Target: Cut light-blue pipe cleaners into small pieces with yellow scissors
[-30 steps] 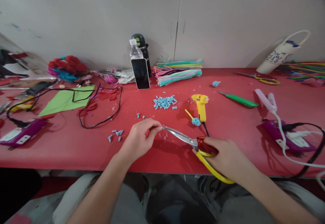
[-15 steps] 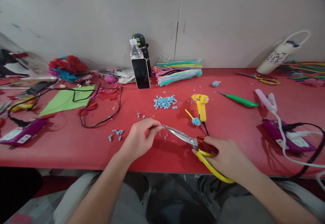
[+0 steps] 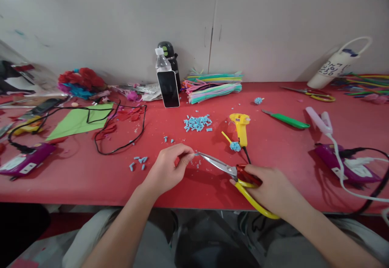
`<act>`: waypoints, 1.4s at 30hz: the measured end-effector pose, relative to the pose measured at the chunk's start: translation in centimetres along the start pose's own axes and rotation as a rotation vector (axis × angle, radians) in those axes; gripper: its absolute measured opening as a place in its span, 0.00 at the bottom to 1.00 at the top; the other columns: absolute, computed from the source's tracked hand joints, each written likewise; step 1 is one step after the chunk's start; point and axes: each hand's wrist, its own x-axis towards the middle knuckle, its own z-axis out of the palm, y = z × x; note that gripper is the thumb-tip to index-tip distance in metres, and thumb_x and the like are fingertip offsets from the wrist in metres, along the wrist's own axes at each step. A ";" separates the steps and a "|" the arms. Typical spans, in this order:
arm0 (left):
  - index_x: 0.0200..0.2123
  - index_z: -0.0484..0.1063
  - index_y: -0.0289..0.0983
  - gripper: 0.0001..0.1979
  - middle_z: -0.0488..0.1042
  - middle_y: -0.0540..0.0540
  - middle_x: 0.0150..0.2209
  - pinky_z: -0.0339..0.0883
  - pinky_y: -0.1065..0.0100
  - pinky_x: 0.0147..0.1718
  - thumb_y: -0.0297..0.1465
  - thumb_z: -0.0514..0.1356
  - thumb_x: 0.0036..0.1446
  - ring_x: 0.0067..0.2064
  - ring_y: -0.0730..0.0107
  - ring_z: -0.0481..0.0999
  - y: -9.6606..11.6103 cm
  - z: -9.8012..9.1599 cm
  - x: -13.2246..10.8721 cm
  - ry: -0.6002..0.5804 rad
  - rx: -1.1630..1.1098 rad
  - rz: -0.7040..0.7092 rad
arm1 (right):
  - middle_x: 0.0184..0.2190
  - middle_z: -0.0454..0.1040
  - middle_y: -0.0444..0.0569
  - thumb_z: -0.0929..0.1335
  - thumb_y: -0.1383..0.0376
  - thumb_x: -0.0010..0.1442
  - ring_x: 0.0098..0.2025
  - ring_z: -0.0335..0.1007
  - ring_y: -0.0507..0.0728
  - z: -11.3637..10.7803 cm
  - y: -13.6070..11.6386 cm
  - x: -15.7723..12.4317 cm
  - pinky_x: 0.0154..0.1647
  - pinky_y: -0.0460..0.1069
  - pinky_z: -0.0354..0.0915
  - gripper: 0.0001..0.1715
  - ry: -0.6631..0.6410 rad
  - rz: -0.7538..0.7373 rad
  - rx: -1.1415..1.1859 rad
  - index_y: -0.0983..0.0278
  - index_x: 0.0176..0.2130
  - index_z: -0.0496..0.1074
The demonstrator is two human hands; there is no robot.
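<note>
My left hand point(image 3: 172, 164) pinches a tiny light-blue piece point(image 3: 196, 154) between thumb and fingertips; most of it is hidden. The blade tips of a pair of scissors point(image 3: 217, 164) meet that piece. Wrapped round the scissors' yellow and red handles is my right hand point(image 3: 267, 187). Beyond the hands lies a pile of short light-blue pieces point(image 3: 197, 123). Several more blue pieces point(image 3: 141, 160) are scattered left of my left hand. Small clippings point(image 3: 198, 164) dot the table under the blade tips.
On the red table point(image 3: 100, 179), a yellow glue gun point(image 3: 240, 128) lies beside a blue fluffy ball on a yellow stem point(image 3: 235, 146). A green-handled cutter point(image 3: 290, 121) is to the right. A phone point(image 3: 169, 90) leans on bottles. Pipe cleaners point(image 3: 215, 92) lie at the back. Purple power strips point(image 3: 27, 160) flank both sides.
Both hands hold almost the same position, with the scissor tips still at the blue piece. The whole view has shifted very slightly.
</note>
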 end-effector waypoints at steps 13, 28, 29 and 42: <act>0.34 0.71 0.36 0.06 0.75 0.50 0.31 0.64 0.73 0.35 0.28 0.56 0.64 0.33 0.75 0.72 0.4 -0.1 0.0 0.017 -0.028 0.025 | 0.19 0.66 0.41 0.67 0.48 0.58 0.21 0.56 0.53 0.1 0.1 -0.3 0.23 0.46 0.50 0.21 0.032 -0.043 -0.011 0.58 0.25 0.62; 0.35 0.71 0.36 0.06 0.75 0.48 0.31 0.64 0.71 0.35 0.29 0.55 0.65 0.33 0.72 0.72 0.5 -0.1 0.0 0.032 -0.030 0.022 | 0.17 0.66 0.42 0.66 0.43 0.58 0.20 0.59 0.53 -0.2 -0.4 -0.1 0.21 0.45 0.51 0.25 0.046 -0.039 0.006 0.59 0.24 0.62; 0.35 0.71 0.36 0.07 0.75 0.48 0.31 0.64 0.71 0.35 0.29 0.55 0.65 0.33 0.72 0.72 0.5 -0.1 -0.1 0.037 -0.029 0.019 | 0.18 0.67 0.42 0.66 0.43 0.58 0.20 0.59 0.53 -0.3 -0.4 -0.2 0.21 0.45 0.51 0.25 0.043 -0.041 0.010 0.59 0.24 0.62; 0.35 0.70 0.36 0.07 0.73 0.49 0.31 0.64 0.71 0.36 0.30 0.55 0.65 0.33 0.73 0.71 0.5 0.1 0.0 0.049 -0.025 0.029 | 0.19 0.67 0.43 0.66 0.43 0.58 0.23 0.62 0.54 0.0 -0.1 -0.3 0.23 0.46 0.51 0.25 0.020 -0.023 0.004 0.59 0.25 0.64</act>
